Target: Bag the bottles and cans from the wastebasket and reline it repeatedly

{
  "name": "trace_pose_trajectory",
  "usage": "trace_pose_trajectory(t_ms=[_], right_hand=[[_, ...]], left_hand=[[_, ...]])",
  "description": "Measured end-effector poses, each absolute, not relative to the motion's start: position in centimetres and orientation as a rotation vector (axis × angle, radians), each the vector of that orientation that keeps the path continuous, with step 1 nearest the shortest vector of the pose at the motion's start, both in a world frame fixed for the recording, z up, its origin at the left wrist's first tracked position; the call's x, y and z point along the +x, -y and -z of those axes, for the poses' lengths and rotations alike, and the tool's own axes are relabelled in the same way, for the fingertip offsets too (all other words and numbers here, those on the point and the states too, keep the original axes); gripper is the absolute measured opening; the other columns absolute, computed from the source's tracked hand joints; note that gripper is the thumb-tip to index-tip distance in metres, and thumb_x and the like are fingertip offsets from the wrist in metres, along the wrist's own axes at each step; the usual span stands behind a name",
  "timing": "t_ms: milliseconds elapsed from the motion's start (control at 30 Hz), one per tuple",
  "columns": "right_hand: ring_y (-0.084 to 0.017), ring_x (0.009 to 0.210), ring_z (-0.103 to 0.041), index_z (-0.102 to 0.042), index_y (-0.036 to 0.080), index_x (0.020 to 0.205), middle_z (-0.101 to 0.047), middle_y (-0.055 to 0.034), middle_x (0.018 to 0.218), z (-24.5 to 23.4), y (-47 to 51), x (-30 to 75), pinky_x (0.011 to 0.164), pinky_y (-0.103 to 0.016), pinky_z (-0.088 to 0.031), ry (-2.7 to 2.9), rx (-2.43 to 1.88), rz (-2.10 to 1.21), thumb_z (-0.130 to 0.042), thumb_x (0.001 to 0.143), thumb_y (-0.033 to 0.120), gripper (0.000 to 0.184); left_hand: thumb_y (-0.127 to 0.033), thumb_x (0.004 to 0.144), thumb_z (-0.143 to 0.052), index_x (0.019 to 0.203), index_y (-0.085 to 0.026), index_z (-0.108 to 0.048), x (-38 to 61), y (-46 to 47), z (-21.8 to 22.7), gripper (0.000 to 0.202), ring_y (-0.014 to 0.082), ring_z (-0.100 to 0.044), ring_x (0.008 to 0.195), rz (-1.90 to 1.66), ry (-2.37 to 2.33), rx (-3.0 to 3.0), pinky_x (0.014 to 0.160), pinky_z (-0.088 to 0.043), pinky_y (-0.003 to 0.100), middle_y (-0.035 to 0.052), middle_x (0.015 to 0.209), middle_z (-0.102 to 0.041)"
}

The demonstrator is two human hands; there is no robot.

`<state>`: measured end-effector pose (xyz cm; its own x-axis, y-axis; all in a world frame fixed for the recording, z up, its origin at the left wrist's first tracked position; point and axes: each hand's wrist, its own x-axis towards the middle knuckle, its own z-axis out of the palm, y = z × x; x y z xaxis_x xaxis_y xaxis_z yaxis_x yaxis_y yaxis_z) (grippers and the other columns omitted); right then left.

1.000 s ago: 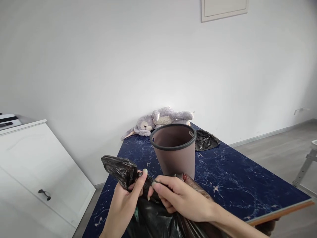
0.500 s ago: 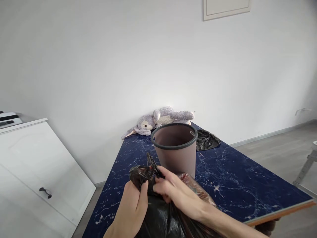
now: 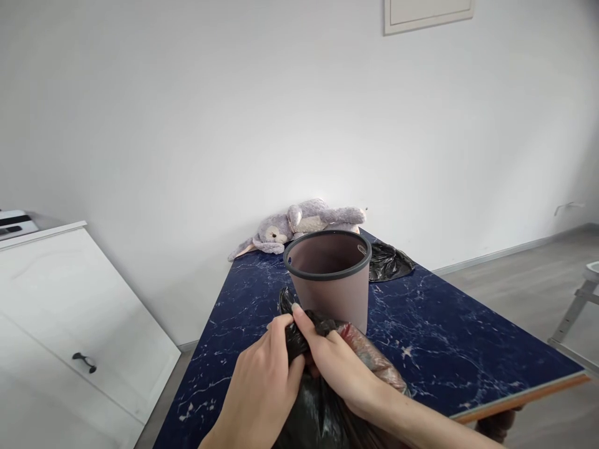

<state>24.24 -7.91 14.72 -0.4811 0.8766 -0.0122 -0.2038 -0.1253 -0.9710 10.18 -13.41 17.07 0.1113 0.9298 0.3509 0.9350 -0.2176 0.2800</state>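
- Both hands are bunched on the neck of the black bag point(image 3: 318, 408). The left hand point(image 3: 262, 380) has its fingers point(image 3: 278, 330) curled tight round it, and the right hand point(image 3: 337, 368) is pinching the twisted top.
- The bag sits at the near end of the blue marble tabletop point(image 3: 444, 337), right in front of the brown bin point(image 3: 330, 293).
- A grey plush toy point(image 3: 299, 224) and 1 more crumpled bag point(image 3: 388, 262) lie behind the bin.

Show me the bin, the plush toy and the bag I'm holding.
bin point(image 3: 334, 296), head view, front wall.
plush toy point(image 3: 272, 234), head view, its head.
held black bag point(image 3: 321, 408), head view, glossy lower part.
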Motion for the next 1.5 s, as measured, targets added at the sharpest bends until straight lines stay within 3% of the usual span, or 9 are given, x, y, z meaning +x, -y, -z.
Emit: trace_pose_trajectory(t_ms=[167,300,467,567,700,833,1133,1300,1500], right_hand=[[-0.009,0.059,-0.029,-0.068,0.016,0.086,-0.038,0.0054,0.066,-15.0,7.9,24.6,0.052,-0.023,-0.024,1.019,-0.657,-1.968,-0.074,0.081,0.084,0.068],[-0.009,0.060,-0.019,-0.061,0.017,0.080,-0.027,0.0080,0.068,-15.5,7.8,25.2,0.053,-0.024,-0.013,0.972,-0.470,-2.082,-0.073,0.086,0.080,0.064],[-0.009,0.059,-0.026,-0.047,0.020,0.066,-0.032,0.0058,0.063,-16.2,7.2,26.8,0.056,-0.026,-0.021,1.480,-0.453,-1.938,-0.051,0.102,0.077,0.068],[-0.012,0.063,-0.044,-0.064,0.020,0.074,-0.054,0.0009,0.069,-16.8,6.8,27.9,0.063,-0.027,-0.036,1.867,-0.390,-1.581,-0.047,0.110,0.064,0.059],[-0.021,0.096,-0.069,-0.079,0.024,0.115,-0.076,-0.0058,0.108,-15.9,6.1,28.1,0.086,-0.031,-0.051,2.017,-0.390,-1.045,-0.054,0.109,0.025,0.026],[-0.025,0.121,-0.071,-0.066,0.026,0.145,-0.070,-0.0083,0.140,-14.1,5.7,27.4,0.100,-0.036,-0.057,2.145,-0.493,-0.632,-0.045,0.083,-0.007,0.073],[-0.028,0.148,-0.057,-0.047,0.023,0.159,-0.047,-0.0097,0.170,-14.2,6.3,27.0,0.107,-0.042,-0.061,2.188,-0.484,-0.325,-0.035,0.075,-0.011,0.092],[-0.029,0.148,-0.057,-0.039,0.021,0.166,-0.032,-0.0102,0.177,-14.1,6.1,27.1,0.107,-0.042,-0.062,2.219,-0.513,-0.287,-0.035,0.074,-0.011,0.097],[-0.028,0.158,-0.044,-0.035,0.016,0.168,-0.032,-0.0090,0.177,-13.7,5.4,27.5,0.120,-0.046,-0.052,2.202,-0.505,-0.345,-0.035,0.067,-0.011,0.105]], left_hand=[[-0.043,0.105,-0.053,0.128,-0.032,-0.035,8.7,14.5,-16.9,0.031,0.0266,-0.074,0.115,1.293,2.233,-2.407,0.088,-0.057,0.035,0.0128,0.133,-0.074],[-0.058,0.099,-0.067,0.117,-0.034,-0.035,8.0,15.1,-17.8,0.043,0.0153,-0.064,0.078,1.733,2.481,-2.329,0.068,-0.048,0.025,0.0067,0.133,-0.074],[-0.054,0.093,-0.077,0.112,-0.029,-0.046,7.1,13.9,-18.6,0.044,0.0123,-0.046,0.066,2.206,2.480,-2.422,0.066,-0.041,0.023,-0.0051,0.079,-0.061],[-0.053,0.090,-0.081,0.113,-0.028,-0.050,6.5,13.3,-18.9,0.046,0.0137,-0.049,0.070,2.388,2.562,-2.313,0.068,-0.043,0.024,-0.0051,0.080,-0.054],[-0.050,0.095,-0.077,0.109,-0.029,-0.049,6.7,13.3,-19.3,0.037,0.0151,-0.047,0.073,2.288,2.508,-2.362,0.072,-0.042,0.025,-0.0072,0.074,-0.049],[-0.059,0.103,-0.062,0.097,-0.028,-0.045,7.9,13.8,-19.6,0.036,0.0159,-0.044,0.069,2.231,2.416,-2.395,0.070,-0.041,0.028,-0.0058,0.072,-0.055],[-0.062,0.099,-0.069,0.141,-0.027,-0.059,7.2,11.6,-19.2,0.055,0.0221,-0.073,0.085,2.132,2.526,-2.389,0.078,-0.059,0.030,0.0021,0.086,-0.075],[-0.056,0.087,-0.085,0.124,-0.022,-0.074,6.8,9.7,-19.2,0.051,0.0265,-0.076,0.108,1.978,2.266,-2.664,0.100,-0.059,0.036,0.0110,0.121,-0.079],[-0.050,0.092,-0.080,0.091,-0.021,-0.081,6.6,9.1,-19.7,0.028,0.0250,-0.077,0.088,1.634,2.183,-2.600,0.080,-0.060,0.030,0.0058,0.094,-0.082]])
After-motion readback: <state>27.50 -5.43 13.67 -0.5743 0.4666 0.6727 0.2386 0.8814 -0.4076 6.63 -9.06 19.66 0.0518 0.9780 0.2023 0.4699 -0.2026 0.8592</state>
